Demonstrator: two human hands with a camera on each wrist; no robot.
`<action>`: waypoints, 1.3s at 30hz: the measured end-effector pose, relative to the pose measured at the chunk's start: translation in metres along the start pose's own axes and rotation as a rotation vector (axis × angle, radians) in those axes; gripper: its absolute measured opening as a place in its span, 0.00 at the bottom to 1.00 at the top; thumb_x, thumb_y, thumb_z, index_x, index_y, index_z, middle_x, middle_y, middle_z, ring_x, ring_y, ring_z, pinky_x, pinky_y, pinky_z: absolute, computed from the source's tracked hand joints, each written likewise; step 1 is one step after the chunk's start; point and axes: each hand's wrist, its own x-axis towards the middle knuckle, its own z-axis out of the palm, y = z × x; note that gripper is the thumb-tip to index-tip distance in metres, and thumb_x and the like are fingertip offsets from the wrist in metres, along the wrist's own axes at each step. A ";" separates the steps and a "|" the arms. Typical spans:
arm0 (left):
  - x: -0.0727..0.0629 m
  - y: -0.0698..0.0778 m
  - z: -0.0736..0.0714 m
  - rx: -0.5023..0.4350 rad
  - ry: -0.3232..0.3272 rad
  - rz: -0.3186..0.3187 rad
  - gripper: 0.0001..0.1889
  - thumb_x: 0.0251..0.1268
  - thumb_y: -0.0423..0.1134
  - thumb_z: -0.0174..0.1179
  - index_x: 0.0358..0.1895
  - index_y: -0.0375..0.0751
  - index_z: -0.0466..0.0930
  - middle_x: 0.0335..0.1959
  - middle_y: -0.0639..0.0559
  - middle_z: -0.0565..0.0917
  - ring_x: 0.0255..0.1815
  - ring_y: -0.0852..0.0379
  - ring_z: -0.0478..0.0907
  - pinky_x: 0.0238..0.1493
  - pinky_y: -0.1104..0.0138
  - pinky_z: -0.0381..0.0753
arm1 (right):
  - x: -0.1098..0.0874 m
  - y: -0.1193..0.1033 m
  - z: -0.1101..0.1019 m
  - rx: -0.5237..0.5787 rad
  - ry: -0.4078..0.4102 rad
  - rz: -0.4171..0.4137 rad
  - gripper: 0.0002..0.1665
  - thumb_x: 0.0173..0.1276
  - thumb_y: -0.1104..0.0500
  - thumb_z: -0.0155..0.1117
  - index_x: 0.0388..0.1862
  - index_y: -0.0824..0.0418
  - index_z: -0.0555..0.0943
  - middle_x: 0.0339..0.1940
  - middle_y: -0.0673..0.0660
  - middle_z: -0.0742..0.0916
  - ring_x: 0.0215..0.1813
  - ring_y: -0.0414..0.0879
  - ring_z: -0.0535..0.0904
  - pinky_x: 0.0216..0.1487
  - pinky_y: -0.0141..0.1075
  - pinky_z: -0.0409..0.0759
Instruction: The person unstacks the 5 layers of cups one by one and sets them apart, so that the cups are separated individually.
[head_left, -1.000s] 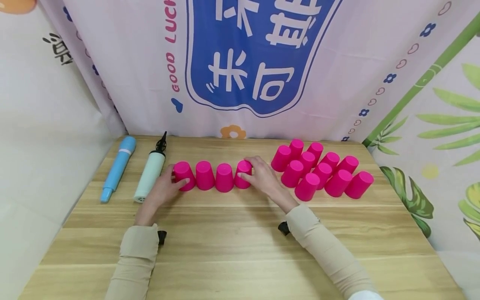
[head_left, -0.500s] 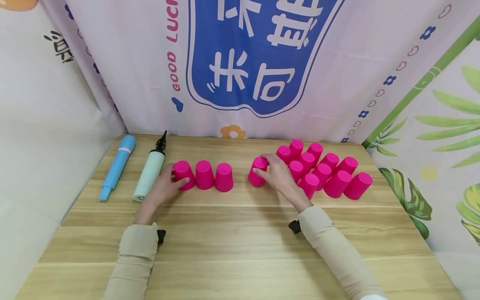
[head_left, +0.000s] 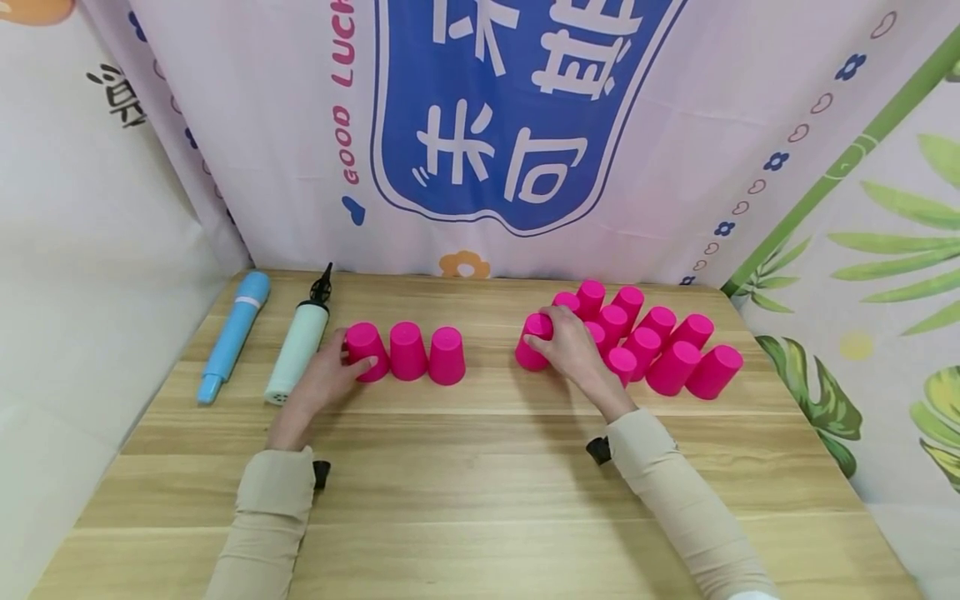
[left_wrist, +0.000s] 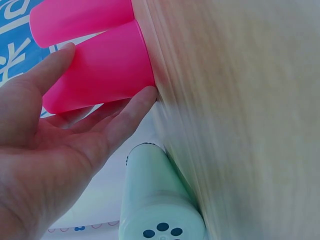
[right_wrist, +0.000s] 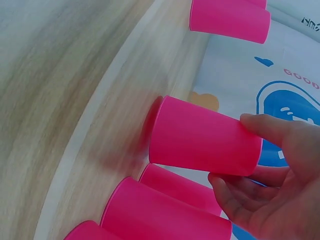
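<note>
Three upside-down pink cups stand in a row left of centre in the head view. My left hand (head_left: 328, 379) holds the leftmost cup (head_left: 367, 350), its thumb on the front and the fingers round the far side. Beside it are the middle cup (head_left: 408, 354) and the right one (head_left: 447, 358). Farther right, my right hand (head_left: 576, 348) grips another inverted pink cup (right_wrist: 202, 137) near its closed end, between thumb and fingers. That cup's rim is at or just over the tabletop; I cannot tell whether it touches. Some cups behind this hand are partly hidden.
A cluster of several inverted pink cups (head_left: 674, 368) stands at the right, close to my right hand. Left of the row lie a pale green hand pump (head_left: 298, 350) and a blue tube-shaped object (head_left: 237, 333). A printed cloth (head_left: 300, 225) hangs behind the wooden table (head_left: 450, 500).
My right hand has carried the row's fourth cup rightward, away from the other three and toward the cluster. The left hand has stayed on the leftmost cup.
</note>
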 end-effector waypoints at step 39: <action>0.001 -0.001 0.002 0.001 0.009 0.009 0.33 0.71 0.40 0.55 0.70 0.26 0.51 0.63 0.27 0.68 0.64 0.31 0.66 0.63 0.45 0.69 | -0.014 -0.060 0.028 0.014 0.197 -0.387 0.32 0.64 0.56 0.69 0.61 0.72 0.72 0.55 0.66 0.79 0.56 0.57 0.76 0.57 0.46 0.78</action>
